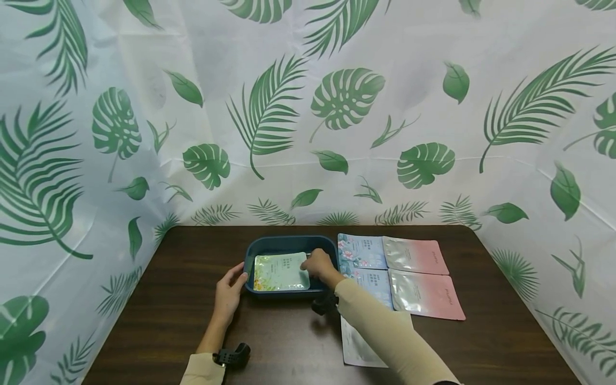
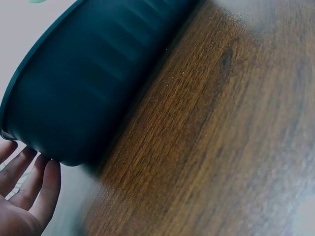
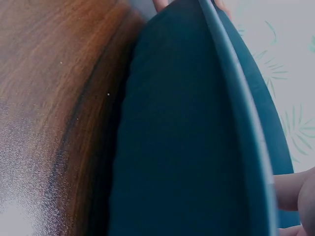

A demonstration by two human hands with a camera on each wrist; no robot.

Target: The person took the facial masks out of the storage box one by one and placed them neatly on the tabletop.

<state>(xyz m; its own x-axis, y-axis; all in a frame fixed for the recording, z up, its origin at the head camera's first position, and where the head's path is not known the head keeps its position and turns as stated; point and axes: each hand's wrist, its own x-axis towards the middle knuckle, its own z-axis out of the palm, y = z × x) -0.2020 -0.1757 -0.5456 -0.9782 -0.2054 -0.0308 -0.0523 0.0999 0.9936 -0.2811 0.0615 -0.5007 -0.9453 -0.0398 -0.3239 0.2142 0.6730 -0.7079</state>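
A dark blue-green plastic basin (image 1: pixel 291 241) rests on the table, holding a pale green face mask packet (image 1: pixel 279 271) with yellow flowers printed at one corner. My right hand (image 1: pixel 318 264) reaches over the basin's right side, fingers curled, pinching the packet's right edge; the contact itself is partly hidden. At the basin's left end is my left hand (image 1: pixel 228 293). Its fairly straight fingers (image 2: pixel 49 184) touch the outer wall with their tips. In the right wrist view, the basin's long side (image 3: pixel 172 132) hides the packet, and part of the right hand (image 3: pixel 290 194) shows behind the rim.
Right of the basin lie two blue floral packets (image 1: pixel 363 251) and two pink-and-silver packets (image 1: pixel 425 294), flat on the brown table (image 1: pixel 500 331). A whitish packet (image 1: pixel 358 345) lies nearer, partly under the right sleeve. A leaf-patterned cloth (image 1: pixel 289 128) hangs behind the table.
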